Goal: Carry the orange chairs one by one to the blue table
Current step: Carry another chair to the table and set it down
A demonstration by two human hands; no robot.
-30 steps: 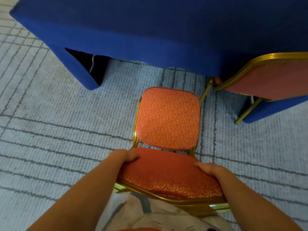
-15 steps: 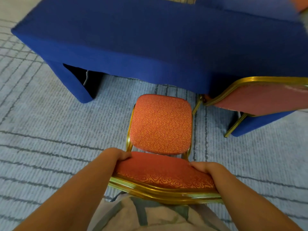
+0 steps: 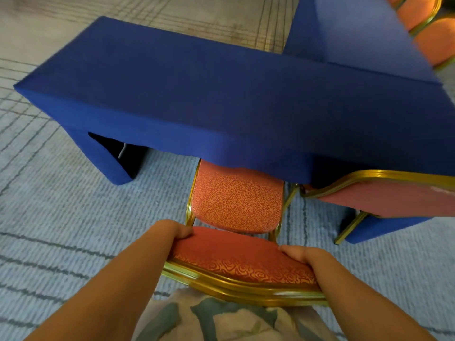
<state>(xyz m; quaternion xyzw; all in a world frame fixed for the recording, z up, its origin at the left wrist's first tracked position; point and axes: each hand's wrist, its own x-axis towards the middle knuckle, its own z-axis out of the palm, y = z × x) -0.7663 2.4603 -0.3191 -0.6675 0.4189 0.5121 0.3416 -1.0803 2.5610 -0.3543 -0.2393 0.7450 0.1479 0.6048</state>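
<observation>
Head view only. The orange chair (image 3: pixel 236 205) faces the blue table (image 3: pixel 197 94). The front edge of its seat is just under the table's skirt and the rest of the seat is in the open. The left grip (image 3: pixel 172 230) and right grip (image 3: pixel 305 257) are each curled over the top of the padded backrest, one at each corner, holding it. A second orange chair (image 3: pixel 384 198) sits just to the right against the same table. Judgement: at least one delivery is done and this one is nearly placed, not yet released. The held chair's legs are hidden under the seat, so I cannot tell whether it rests on the carpet (image 3: pixel 61 217) or hangs lifted. The right edge cuts the second chair. The far chairs (image 3: pixel 428 28) at top right are blurred and cropped. How many chairs remain to be carried is not shown.
</observation>
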